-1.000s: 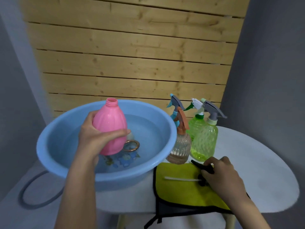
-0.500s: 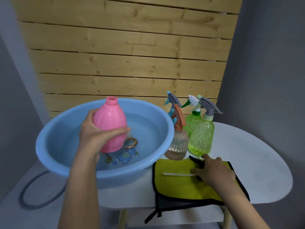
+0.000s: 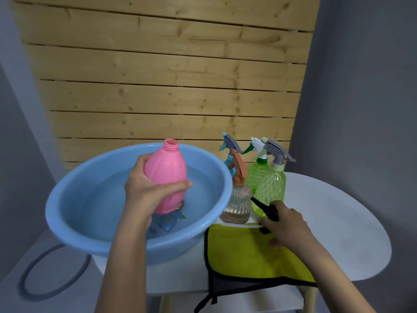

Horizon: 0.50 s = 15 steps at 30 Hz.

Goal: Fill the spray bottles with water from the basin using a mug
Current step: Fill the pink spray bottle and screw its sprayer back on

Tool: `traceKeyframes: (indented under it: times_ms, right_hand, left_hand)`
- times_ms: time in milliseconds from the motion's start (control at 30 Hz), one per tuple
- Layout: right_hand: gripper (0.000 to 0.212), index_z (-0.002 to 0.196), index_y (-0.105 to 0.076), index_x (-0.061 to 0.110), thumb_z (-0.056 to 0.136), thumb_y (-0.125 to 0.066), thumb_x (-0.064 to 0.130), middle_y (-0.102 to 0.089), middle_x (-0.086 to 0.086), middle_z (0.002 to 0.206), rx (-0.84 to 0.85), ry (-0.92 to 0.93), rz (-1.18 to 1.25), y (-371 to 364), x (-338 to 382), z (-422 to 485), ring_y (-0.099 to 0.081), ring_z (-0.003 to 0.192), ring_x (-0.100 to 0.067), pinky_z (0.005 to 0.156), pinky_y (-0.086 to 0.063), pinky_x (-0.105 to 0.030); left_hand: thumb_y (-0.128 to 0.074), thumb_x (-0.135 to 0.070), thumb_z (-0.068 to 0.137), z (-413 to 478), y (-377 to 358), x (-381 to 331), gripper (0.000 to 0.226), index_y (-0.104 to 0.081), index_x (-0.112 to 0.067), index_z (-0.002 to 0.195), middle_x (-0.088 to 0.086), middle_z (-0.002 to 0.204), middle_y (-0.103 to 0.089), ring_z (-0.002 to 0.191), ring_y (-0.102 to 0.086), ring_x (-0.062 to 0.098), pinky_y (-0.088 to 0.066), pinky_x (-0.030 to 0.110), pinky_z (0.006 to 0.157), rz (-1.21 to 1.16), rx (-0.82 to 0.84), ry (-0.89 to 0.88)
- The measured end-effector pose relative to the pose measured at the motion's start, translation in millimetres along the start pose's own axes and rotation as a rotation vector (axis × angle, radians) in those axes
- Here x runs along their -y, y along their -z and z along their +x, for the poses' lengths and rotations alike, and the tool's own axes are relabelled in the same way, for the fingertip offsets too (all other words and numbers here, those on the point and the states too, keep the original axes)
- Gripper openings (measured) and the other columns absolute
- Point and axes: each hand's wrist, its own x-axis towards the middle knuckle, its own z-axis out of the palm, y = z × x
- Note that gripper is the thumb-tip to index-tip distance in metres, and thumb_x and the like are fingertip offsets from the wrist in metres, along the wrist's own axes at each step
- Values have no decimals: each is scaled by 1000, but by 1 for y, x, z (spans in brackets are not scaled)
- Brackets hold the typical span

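Observation:
My left hand (image 3: 146,195) grips an uncapped pink bottle (image 3: 167,175) upright over the water in the blue basin (image 3: 67,227). A mug (image 3: 168,220) with a gold rim lies in the water, mostly hidden behind the bottle. My right hand (image 3: 286,224) holds a black spray head (image 3: 266,210) just above the yellow cloth (image 3: 239,251), and its white tube (image 3: 243,225) trails to the left. Behind it stand a clear bottle with an orange sprayer (image 3: 239,202) and two green spray bottles (image 3: 272,186).
A blue spray bottle (image 3: 229,163) stands behind the clear one, next to the basin. All of this rests on a white oval table (image 3: 338,222) in front of a wooden slat wall. A grey hose (image 3: 33,279) loops on the floor at the left.
My right hand has raised the black spray head off the yellow cloth toward the standing bottles. The pink bottle has shifted a little to the right, over the mug.

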Motion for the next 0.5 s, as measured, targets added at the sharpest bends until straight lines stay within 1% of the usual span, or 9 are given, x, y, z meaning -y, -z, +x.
traceKeyframes:
  times_ms: [100, 167, 267, 367, 433, 500]
  right_hand:
    - [52, 128, -43, 20, 85, -71, 26, -54, -16, 112, -29, 75, 134, 14, 15, -4, -65, 76, -37, 55, -59, -41]
    - [53, 130, -42, 20, 85, -71, 24, -57, -15, 113, -29, 123, 243, 25, 29, -10, -68, 72, -32, 54, -59, -37]
    - [52, 129, -44, 16, 85, -71, 24, -60, -9, 109, -45, 217, 324, 37, 53, -18, -69, 74, -27, 60, -60, -37]
    - [49, 126, -46, 16, 85, -71, 22, -59, -1, 99, -64, 297, 359, 39, 78, -18, -68, 63, -20, 52, -58, -30]
    - [47, 125, -46, 16, 86, -70, 23, -61, -4, 102, -90, 339, 363, 35, 96, -10, -69, 62, -20, 53, -59, -33]
    - [48, 126, -45, 17, 86, -70, 24, -60, -10, 106, -115, 364, 379, 28, 111, 0, -69, 63, -22, 51, -58, -31]
  left_hand:
    - [-95, -24, 39, -2, -5, 0, 81, -51, -38, 106, -8, 107, -57, 99, -56, 23, -51, 37, 78, 9, 18, -2]
    - [-95, -25, 39, -2, -6, 1, 82, -51, -38, 107, -8, 107, -57, 99, -55, 23, -50, 36, 77, 22, 28, -6]
    - [-95, -26, 40, -3, -8, 1, 83, -50, -39, 108, -9, 107, -54, 99, -53, 23, -49, 35, 77, 33, 42, 2]
    - [-97, -26, 33, -4, -8, 1, 87, -52, -37, 107, -12, 102, -55, 96, -54, 21, -47, 31, 71, 27, 41, 3]
    - [-97, -24, 33, -3, -6, 2, 85, -53, -36, 105, -16, 97, -55, 93, -54, 20, -44, 28, 68, 14, 27, -4]
    - [-96, -23, 38, -3, -6, 3, 79, -54, -36, 103, -15, 97, -56, 90, -55, 17, -44, 27, 66, 22, 12, 0]
